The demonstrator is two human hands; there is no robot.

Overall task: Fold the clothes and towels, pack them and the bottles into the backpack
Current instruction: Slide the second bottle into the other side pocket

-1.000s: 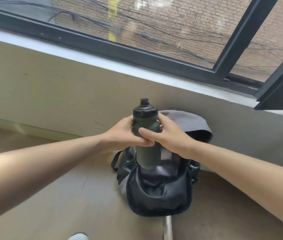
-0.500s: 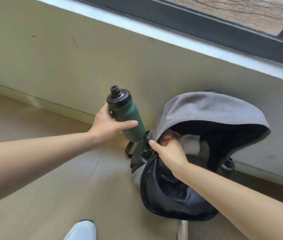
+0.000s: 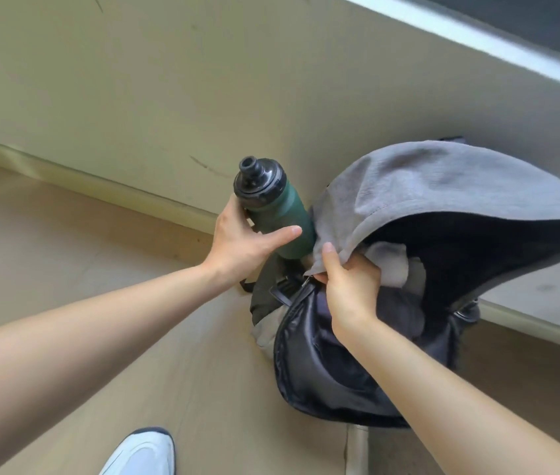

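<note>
Green bottle [image 3: 278,217], gripped by the left hand [image 3: 241,241], tilts cap up-left, its base nearest the backpack [image 3: 323,365] mouth just right, where the right hand [image 3: 350,289] pinches the grey flap [image 3: 443,186] up.

The base of the dark green plastic bottle [image 3: 278,216] is hidden behind the grey fabric flap [image 3: 426,180] of the black backpack [image 3: 323,365]. Fingers of the left hand [image 3: 241,241] vanish behind the bottle. The bottom edge crops the white shoe [image 3: 141,454].
</note>
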